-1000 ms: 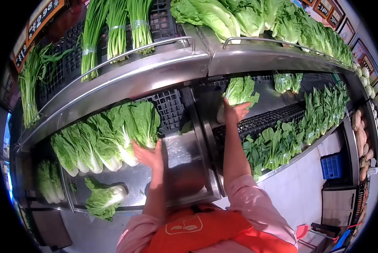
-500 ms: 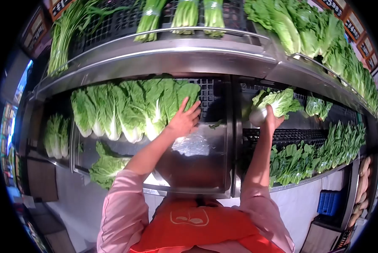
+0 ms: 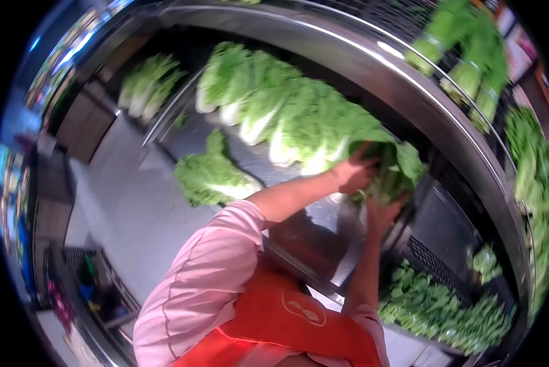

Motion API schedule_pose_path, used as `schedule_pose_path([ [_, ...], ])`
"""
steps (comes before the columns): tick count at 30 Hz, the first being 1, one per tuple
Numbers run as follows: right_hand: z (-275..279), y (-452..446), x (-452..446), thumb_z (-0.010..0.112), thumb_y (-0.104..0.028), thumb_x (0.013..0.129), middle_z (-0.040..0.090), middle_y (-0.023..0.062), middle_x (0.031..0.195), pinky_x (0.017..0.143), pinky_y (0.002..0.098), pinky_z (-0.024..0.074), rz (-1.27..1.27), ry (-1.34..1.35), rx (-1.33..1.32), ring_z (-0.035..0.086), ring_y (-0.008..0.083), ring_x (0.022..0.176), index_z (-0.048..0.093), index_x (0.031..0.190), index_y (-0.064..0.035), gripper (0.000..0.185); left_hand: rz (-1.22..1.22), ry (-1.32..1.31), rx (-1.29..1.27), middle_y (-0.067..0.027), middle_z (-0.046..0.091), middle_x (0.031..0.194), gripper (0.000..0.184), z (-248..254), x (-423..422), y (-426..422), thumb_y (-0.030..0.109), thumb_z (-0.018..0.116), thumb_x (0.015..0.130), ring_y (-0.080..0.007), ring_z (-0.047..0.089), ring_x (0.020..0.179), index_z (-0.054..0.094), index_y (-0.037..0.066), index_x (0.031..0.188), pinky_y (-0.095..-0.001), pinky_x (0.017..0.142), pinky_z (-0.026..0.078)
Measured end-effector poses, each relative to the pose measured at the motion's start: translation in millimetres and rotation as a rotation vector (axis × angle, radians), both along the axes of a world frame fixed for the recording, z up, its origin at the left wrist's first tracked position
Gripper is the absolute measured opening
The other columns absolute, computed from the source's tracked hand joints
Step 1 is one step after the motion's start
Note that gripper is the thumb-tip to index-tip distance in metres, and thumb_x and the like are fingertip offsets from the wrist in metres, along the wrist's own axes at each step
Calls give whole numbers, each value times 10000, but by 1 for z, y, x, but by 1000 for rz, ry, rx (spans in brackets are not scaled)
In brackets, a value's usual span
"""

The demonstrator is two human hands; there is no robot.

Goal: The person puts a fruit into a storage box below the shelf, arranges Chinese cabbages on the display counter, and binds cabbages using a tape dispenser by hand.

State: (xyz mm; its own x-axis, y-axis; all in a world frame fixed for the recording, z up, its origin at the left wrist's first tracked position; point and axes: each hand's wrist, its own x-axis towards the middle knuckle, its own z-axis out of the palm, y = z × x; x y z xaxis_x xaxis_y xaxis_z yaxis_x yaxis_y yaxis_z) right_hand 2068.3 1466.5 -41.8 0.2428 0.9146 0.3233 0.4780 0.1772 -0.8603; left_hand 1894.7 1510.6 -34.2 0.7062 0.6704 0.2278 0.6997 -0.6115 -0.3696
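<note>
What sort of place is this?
Probably a grocery shop's vegetable section: leafy green cabbages with white stems sit side by side in a row, bundles of long green stalks lie beyond a broad, curved silver metal shelf edge, and the person wears a bright red apron.

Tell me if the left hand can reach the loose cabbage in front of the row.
Probably yes: the loose cabbage lies near the left forearm, with its leaves uncovered. But the left hand is at the end of the row, so it would have to draw back first.
</note>
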Motion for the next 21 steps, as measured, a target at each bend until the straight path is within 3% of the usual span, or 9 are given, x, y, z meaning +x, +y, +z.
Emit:
schedule_pose_path([
  [2, -4, 5, -5, 775, -347, 566, 398, 273, 1294, 950, 463, 392, -32, -140, -72, 451, 415, 1141, 165, 1413, -17, 1095, -46, -99, 296, -46, 508, 1165, 233, 3, -13, -11, 262, 483, 798, -254, 297, 1312, 603, 161, 970, -666, 1070, 39],
  [4, 0, 0, -8, 784, -389, 551, 369, 294, 1306, 943, 493, 388, -128, -351, -138, 421, 449, 1156, 142, 1416, -18, 1139, -42, -257, 249, -74, 477, 1222, 230, 20, -27, -43, 233, 520, 787, -260, 286, 1323, 602, 136, 978, -654, 1072, 55],
  [6, 6, -5, -11, 787, -405, 559, 331, 308, 1321, 961, 506, 367, -92, -381, -150, 373, 470, 1183, 120, 1419, -22, 1155, 0, -693, -92, -98, 430, 1295, 274, 30, -42, -96, 204, 553, 776, -260, 270, 1335, 588, 117, 1033, -639, 1075, 73],
  [8, -4, -6, -3, 802, -405, 581, 266, 321, 1352, 1012, 497, 312, -50, -489, 3, 288, 455, 1252, 118, 1417, -6, 1152, 9, -698, -322, -133, 394, 1338, 398, 12, -77, -139, 176, 636, 728, -275, 238, 1354, 566, 105, 1114, -626, 1071, 112],
  [11, -6, -11, 5, 814, -373, 600, 265, 304, 1365, 1038, 478, 276, -11, -435, 137, 278, 432, 1271, 131, 1409, 22, 1130, 297, -542, -566, -138, 200, 1477, 837, 17, -139, -190, 274, 760, 645, -318, 135, 1384, 354, 153, 1366, -615, 1069, 54],
  [13, 5, -21, -4, 816, -340, 614, 248, 292, 1383, 1049, 463, 259, -5, -332, 57, 263, 408, 1290, 144, 1403, 45, 1106, 551, -292, -641, -138, 151, 1496, 997, 36, -174, -204, 359, 779, 618, -323, 72, 1395, 228, 170, 1427, -628, 1061, 26],
  [16, -13, -23, 4, 802, -355, 638, 219, 311, 1393, 1053, 466, 251, -14, -350, 62, 245, 414, 1304, 138, 1412, 29, 1090, 620, 16, -668, -115, 140, 1503, 1187, 16, -213, -200, 508, 785, 544, -305, 27, 1400, 86, 218, 1458, -627, 1061, -23],
  [18, 2, -36, -5, 781, -380, 663, 180, 341, 1402, 1054, 477, 240, -83, -455, -21, 218, 436, 1317, 137, 1424, -4, 1066, 594, 87, -697, -97, 229, 1477, 1117, 24, -217, -193, 477, 775, 573, -283, 119, 1391, 111, 266, 1447, -618, 1070, -25],
  [21, 34, -64, -32, 708, -383, 750, 166, 382, 1389, 1058, 482, 220, -238, -535, -160, 194, 472, 1317, 137, 1438, -54, 952, 492, 70, -608, -138, 337, 1406, 934, 11, -231, -186, 364, 716, 663, -285, 266, 1338, 191, 244, 1425, -623, 1069, 40],
])
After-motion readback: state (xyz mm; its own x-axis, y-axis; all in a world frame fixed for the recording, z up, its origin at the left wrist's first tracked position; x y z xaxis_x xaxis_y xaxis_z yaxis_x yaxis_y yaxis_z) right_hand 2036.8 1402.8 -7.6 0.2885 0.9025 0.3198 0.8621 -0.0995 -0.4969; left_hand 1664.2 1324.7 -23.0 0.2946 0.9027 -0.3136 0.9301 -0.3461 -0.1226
